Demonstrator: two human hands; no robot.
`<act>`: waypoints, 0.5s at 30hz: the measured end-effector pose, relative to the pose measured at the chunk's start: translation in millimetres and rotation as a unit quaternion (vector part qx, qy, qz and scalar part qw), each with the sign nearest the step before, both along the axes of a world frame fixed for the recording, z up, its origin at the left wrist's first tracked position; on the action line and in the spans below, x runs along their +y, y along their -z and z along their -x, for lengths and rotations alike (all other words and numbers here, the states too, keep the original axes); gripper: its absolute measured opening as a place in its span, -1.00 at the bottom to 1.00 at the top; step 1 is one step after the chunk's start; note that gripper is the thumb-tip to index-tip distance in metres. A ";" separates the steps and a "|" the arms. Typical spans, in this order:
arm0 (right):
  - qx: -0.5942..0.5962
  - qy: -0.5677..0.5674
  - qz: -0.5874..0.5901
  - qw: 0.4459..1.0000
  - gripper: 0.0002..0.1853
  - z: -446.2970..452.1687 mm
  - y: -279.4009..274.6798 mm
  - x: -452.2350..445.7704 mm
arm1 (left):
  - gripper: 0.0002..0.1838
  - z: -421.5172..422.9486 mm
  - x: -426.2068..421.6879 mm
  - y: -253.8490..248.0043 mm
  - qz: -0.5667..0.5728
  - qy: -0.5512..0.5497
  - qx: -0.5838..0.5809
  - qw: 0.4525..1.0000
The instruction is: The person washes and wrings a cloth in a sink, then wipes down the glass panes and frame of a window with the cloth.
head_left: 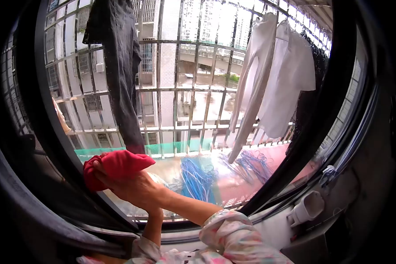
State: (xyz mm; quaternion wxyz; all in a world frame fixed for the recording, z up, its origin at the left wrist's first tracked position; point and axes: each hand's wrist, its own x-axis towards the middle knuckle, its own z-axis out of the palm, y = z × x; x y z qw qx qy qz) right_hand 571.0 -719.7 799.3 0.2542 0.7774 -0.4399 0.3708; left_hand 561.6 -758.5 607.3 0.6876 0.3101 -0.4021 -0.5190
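Observation:
A bunched red cloth is pressed against the dark window frame at the left. My right hand is closed on it, with the fingers bent around its lower left side. My left forearm rises from below to just under my right hand. The left hand itself is hidden behind the right one, so its fingers do not show.
Beyond the window, dark trousers and white garments hang by metal bars. Blue strings and more bluish strands lie on the ledge outside. A white plastic container stands at the lower right.

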 end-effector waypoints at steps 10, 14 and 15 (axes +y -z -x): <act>0.030 0.311 0.273 0.910 -0.43 156.8 -75.2 130.3 | -0.43 45.9 100.5 -227.6 0.481 -0.263 -0.331 0.768; -0.222 0.348 0.367 0.834 -0.40 226.0 -33.5 192.4 | -0.53 119.0 170.7 -251.2 0.604 -0.177 -0.321 0.707; -0.301 0.326 0.387 0.808 -0.41 237.0 -18.2 201.3 | -0.58 140.2 190.4 -246.3 0.651 -0.173 -0.296 0.677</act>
